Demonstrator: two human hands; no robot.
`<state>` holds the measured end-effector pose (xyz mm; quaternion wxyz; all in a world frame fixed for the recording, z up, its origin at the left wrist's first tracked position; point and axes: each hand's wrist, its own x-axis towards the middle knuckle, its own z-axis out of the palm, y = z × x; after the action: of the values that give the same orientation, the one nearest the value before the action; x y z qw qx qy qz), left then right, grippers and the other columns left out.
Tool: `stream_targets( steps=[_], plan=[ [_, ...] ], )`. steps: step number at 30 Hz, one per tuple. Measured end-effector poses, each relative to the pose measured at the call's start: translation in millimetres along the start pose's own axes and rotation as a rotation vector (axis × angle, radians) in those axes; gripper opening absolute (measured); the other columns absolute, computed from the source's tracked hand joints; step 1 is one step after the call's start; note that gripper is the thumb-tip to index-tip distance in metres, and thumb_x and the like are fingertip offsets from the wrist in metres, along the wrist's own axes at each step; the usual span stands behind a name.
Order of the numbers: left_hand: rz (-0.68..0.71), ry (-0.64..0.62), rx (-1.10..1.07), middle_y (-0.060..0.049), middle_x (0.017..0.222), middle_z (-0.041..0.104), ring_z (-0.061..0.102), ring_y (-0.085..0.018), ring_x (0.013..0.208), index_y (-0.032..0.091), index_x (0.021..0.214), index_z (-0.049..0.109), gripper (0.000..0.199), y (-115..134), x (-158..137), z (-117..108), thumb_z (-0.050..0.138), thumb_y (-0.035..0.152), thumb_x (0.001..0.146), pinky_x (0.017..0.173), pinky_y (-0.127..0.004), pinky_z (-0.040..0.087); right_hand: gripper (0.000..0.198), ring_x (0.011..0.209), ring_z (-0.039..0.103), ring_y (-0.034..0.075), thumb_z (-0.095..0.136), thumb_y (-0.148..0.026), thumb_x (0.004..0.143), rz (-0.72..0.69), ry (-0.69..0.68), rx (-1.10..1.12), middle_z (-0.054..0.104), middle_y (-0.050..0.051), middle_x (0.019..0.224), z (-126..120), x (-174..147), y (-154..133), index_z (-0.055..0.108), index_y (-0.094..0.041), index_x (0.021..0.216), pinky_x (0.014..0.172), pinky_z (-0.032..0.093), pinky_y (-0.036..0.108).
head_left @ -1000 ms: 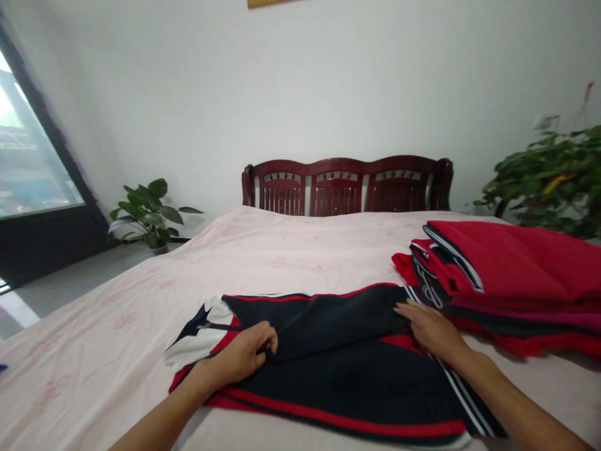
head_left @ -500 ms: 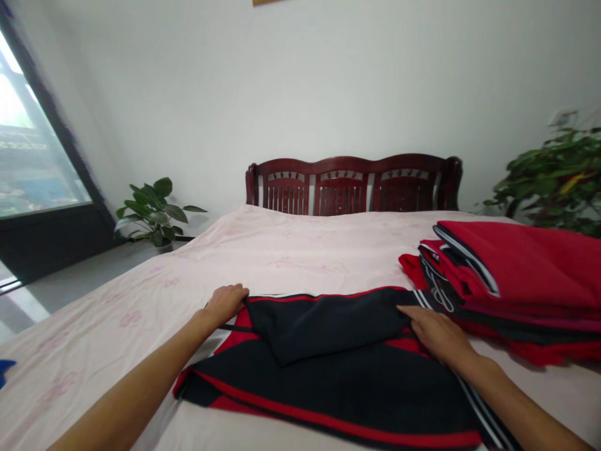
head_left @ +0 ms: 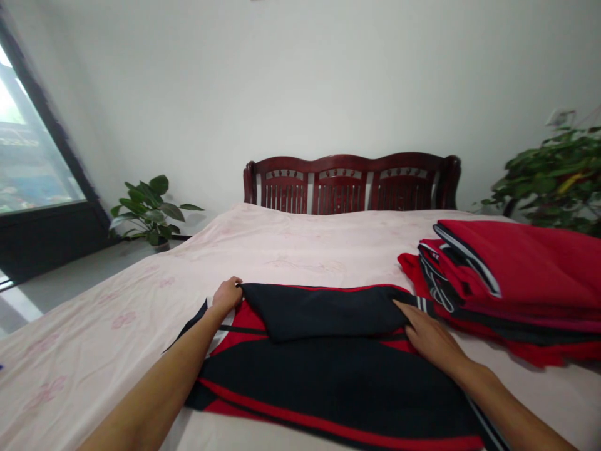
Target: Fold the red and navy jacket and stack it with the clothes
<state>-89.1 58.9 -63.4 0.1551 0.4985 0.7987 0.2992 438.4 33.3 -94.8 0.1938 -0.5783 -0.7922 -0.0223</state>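
Note:
A dark navy and red tracksuit jacket (head_left: 342, 382) lies spread on the bed before me. One sleeve (head_left: 323, 313) is laid over its far side, and its striped cuff (head_left: 422, 305) points right. My left hand (head_left: 228, 294) is closed on the far left corner of the folded cloth, the fingertips partly hidden. At the sleeve's right end, just short of the cuff, my right hand (head_left: 427, 332) pinches the fabric between thumb and fingers. A white part of the jacket shows beneath my left wrist.
Folded red and navy clothes (head_left: 526, 263) are stacked on the right, close to the cuff. A pale pink flowered sheet (head_left: 300, 250) covers the bed. Beyond it stands a dark wooden headboard (head_left: 340, 181). Potted plants (head_left: 153, 207) flank the bed; a glass door is at left.
My left hand has moved slightly away from me, drawing the jacket's folded corner with it. The sleeve's near edge has straightened. My right hand keeps its hold, shifted slightly.

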Motion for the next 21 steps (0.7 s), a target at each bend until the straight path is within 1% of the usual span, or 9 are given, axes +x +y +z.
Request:
stream_targets(
  steps=[2,4,8,10,13,15,17,19,21],
  plan=[
    [-0.038,0.009,-0.158,-0.011,0.1,0.073,0.07,-0.023,0.093,0.015,0.119,0.064,0.04,5.6,-3.2,1.3,0.059,0.011,0.079,0.077,-0.03,0.053,0.061,0.13,0.056,0.025,0.039,-0.014,0.082,0.004,0.006,-0.001,0.058,0.013,0.142,0.4,-0.6,1.5,0.055,-0.011,0.14,0.115,0.041,0.042],
    [-0.067,0.015,-0.327,-0.01,0.1,0.072,0.07,-0.019,0.085,0.015,0.132,0.055,0.05,12.2,-12.9,5.3,0.059,0.013,0.082,0.072,-0.027,0.055,0.059,0.13,0.056,0.027,0.04,-0.015,0.083,0.003,0.018,-0.002,0.059,0.014,0.141,-1.0,-1.7,2.2,0.056,-0.011,0.139,0.115,0.04,0.045],
    [-0.099,0.025,-0.615,-0.01,0.116,0.067,0.07,-0.014,0.087,0.019,0.144,0.038,0.062,19.2,-52.9,19.5,0.062,0.019,0.088,0.072,-0.022,0.057,0.056,0.131,0.055,0.027,0.04,-0.02,0.086,0.027,0.017,-0.017,0.059,0.015,0.141,-4.8,-4.5,1.9,0.056,-0.011,0.139,0.115,0.04,0.044],
    [-0.138,0.007,-0.768,-0.009,0.118,0.065,0.07,-0.011,0.084,0.023,0.143,0.038,0.059,18.1,-76.4,26.7,0.063,0.02,0.089,0.074,-0.022,0.058,0.056,0.131,0.055,0.027,0.041,-0.02,0.087,0.039,0.024,-0.025,0.058,0.015,0.142,-5.7,-4.9,1.7,0.055,-0.011,0.14,0.115,0.041,0.044],
    [-0.226,-0.116,-0.992,-0.006,0.105,0.069,0.07,-0.011,0.077,0.02,0.128,0.052,0.039,18.0,-101.9,35.1,0.062,0.02,0.09,0.074,-0.024,0.059,0.058,0.132,0.054,0.028,0.043,-0.017,0.085,0.041,0.043,-0.049,0.057,0.015,0.142,-4.8,-2.8,3.0,0.055,-0.011,0.14,0.115,0.04,0.045],
    [-0.218,-0.209,-1.011,-0.006,0.093,0.072,0.07,-0.014,0.071,0.017,0.116,0.059,0.03,23.2,-108.6,39.1,0.065,0.02,0.088,0.068,-0.026,0.059,0.058,0.133,0.053,0.029,0.044,-0.015,0.083,0.027,0.039,-0.07,0.058,0.014,0.142,-3.7,0.0,4.8,0.057,-0.011,0.139,0.115,0.04,0.047],
    [-0.145,-0.23,-0.932,-0.005,0.086,0.072,0.069,-0.017,0.067,0.016,0.113,0.061,0.032,32.1,-107.5,42.0,0.069,0.018,0.082,0.061,-0.027,0.057,0.057,0.133,0.053,0.03,0.042,-0.012,0.083,0.007,0.019,-0.077,0.061,0.012,0.14,-4.1,3.6,6.1,0.06,-0.013,0.136,0.114,0.041,0.048],
    [-0.085,-0.191,-0.866,-0.004,0.085,0.072,0.069,-0.019,0.069,0.018,0.118,0.059,0.042,41.1,-101.6,43.5,0.071,0.015,0.077,0.06,-0.028,0.057,0.056,0.131,0.055,0.028,0.039,-0.009,0.083,0.006,0.042,-0.062,0.064,0.011,0.135,-6.5,7.3,5.8,0.063,-0.014,0.133,0.113,0.043,0.047],
    [-0.049,-0.12,-0.824,-0.002,0.087,0.072,0.069,-0.018,0.074,0.021,0.125,0.055,0.051,46.6,-94.5,43.9,0.068,0.012,0.077,0.066,-0.027,0.057,0.057,0.129,0.057,0.026,0.036,-0.007,0.084,0.011,0.146,-0.038,0.065,0.011,0.134,-9.9,9.7,3.3,0.062,-0.014,0.134,0.114,0.042,0.046]
  ],
)
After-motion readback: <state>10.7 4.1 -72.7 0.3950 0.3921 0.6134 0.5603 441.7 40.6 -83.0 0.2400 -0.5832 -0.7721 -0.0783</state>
